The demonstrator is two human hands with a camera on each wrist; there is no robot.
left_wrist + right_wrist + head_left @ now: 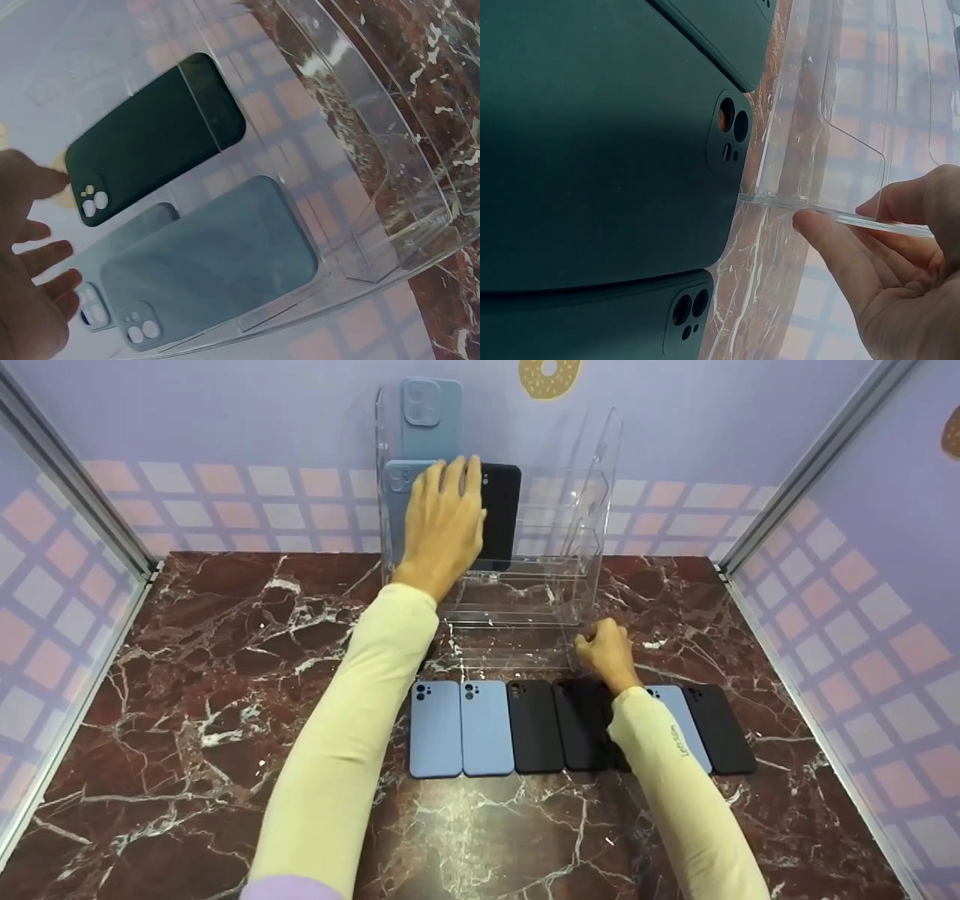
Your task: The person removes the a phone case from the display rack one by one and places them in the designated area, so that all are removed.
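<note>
My left hand (448, 517) is raised before a clear tiered stand (517, 622), fingers extended beside a black phone case (501, 519). In the left wrist view its thumb is at the camera end of that black case (154, 139); contact is uncertain. A light blue phone case (397, 506) leans on the same tier, partly behind the hand. Another blue case (446, 431) stands on the tier above. Lower right, my right hand (609, 649) pinches the edge of the stand's clear side panel (840, 217) between thumb and fingers.
Several blue and black cases lie in a row on the marbled table, among them a blue case (436, 735) at the left end and a black case (724, 735) at the right. My right forearm covers part of the row. Patterned walls (270, 480) enclose the table.
</note>
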